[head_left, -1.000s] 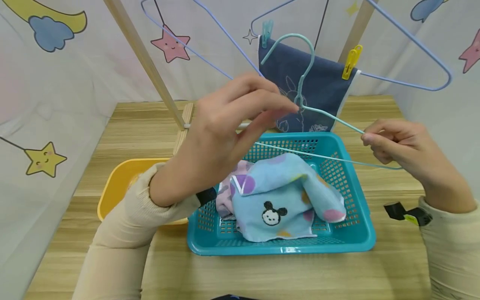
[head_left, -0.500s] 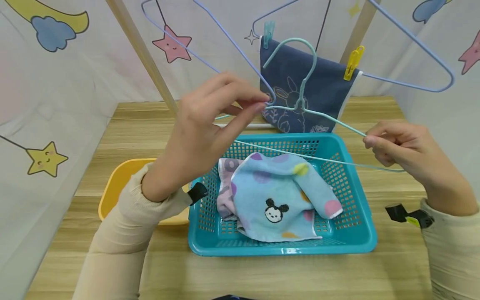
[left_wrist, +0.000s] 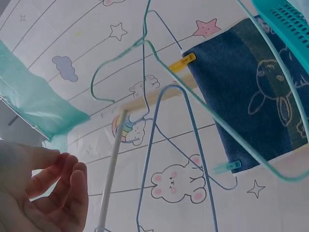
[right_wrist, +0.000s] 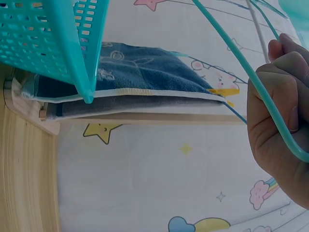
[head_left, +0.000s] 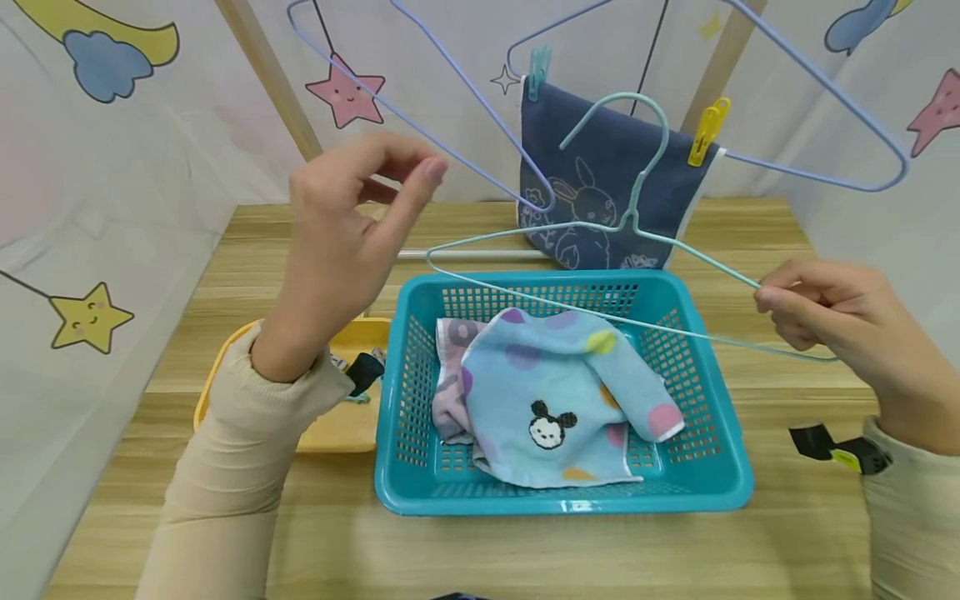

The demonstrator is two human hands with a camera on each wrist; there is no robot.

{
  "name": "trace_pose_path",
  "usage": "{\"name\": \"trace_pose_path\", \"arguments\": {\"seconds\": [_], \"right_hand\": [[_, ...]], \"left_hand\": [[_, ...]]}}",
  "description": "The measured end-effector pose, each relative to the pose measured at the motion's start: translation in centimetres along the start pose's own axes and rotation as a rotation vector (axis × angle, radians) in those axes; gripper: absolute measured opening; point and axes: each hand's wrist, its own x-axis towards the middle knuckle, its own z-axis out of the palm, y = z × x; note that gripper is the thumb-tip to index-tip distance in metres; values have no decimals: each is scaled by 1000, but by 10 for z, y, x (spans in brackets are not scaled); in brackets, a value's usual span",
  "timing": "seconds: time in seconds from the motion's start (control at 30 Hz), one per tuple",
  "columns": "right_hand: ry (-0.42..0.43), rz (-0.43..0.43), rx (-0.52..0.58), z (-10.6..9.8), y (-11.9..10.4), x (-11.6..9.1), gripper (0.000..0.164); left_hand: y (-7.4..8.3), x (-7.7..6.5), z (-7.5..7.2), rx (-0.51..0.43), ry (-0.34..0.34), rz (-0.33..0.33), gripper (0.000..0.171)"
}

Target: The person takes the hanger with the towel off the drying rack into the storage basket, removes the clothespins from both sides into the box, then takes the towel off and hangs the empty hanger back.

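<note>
My right hand (head_left: 847,325) pinches the right arm of a mint-green wire hanger (head_left: 634,200) between thumb and fingers. The hanger hangs over the teal basket's back part, hook up, its right side tilted lower. Off its left end, my left hand (head_left: 341,221) is raised with loosely bent fingers and touches nothing. In the left wrist view, the left hand (left_wrist: 53,188) also appears apart from the hanger. Below, a light-blue spotted towel (head_left: 517,417) with a black-eared face lies in the teal basket (head_left: 585,505), over a pinkish-grey cloth (head_left: 452,392).
A yellow bin (head_left: 341,437) with small items stands left of the basket. Behind, a navy rabbit cloth (head_left: 551,125) hangs from a blue hanger by a teal clothespin (head_left: 537,75) and a yellow clothespin (head_left: 707,133). Another blue hanger (head_left: 552,198) hangs left of it, near the wooden post (head_left: 270,79).
My left hand has slid leftward along the mint hanger and let go of it. The right hand has shifted slightly right and down with the hanger.
</note>
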Motion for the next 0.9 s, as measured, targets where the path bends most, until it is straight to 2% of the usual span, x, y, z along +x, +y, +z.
{"name": "trace_pose_path", "arguments": {"seconds": [0.2,0.23,0.37,0.5,0.7,0.8,0.9], "right_hand": [[11,12,-13,-9,0,-12,26],[13,21,-47,-10,-1,-13,26],[7,55,-138,-16,-3,-18,26],[9,82,-214,-19,-4,-21,27],[35,71,-157,-21,-5,-20,26],[49,69,-181,-21,-6,-18,25],[57,65,-201,-20,-8,-14,24]], "left_hand": [[-18,9,-5,-97,240,-189,13],[-22,11,-7,-99,276,-212,11],[-39,20,-17,-48,393,-280,12],[-57,29,-24,-45,482,-325,16],[-84,38,-28,-53,558,-315,37],[-96,43,-28,-24,559,-328,45],[-107,50,-29,-63,545,-370,46]]}}
